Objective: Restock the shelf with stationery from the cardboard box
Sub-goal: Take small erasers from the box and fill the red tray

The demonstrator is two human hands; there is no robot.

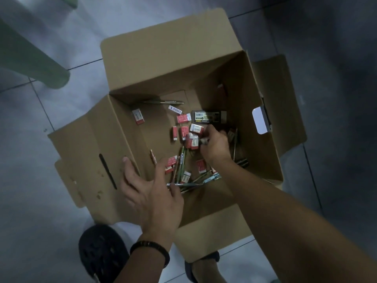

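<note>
An open cardboard box (130,64) stands on the tiled floor, its flaps spread out. Several red-and-white erasers (138,117), green pens (182,160) and a dark flat pack (207,117) lie loose on its bottom. My right hand (214,146) reaches deep into the box and is shut on a few erasers (192,142) near the middle. My left hand (151,193) hovers over the box's near left edge, fingers spread, holding nothing. No shelf is in view.
A pale green post or furniture leg (30,56) slants across the upper left floor. My feet in dark sandals (100,254) stand just below the box. Grey floor tiles (336,99) surround the box.
</note>
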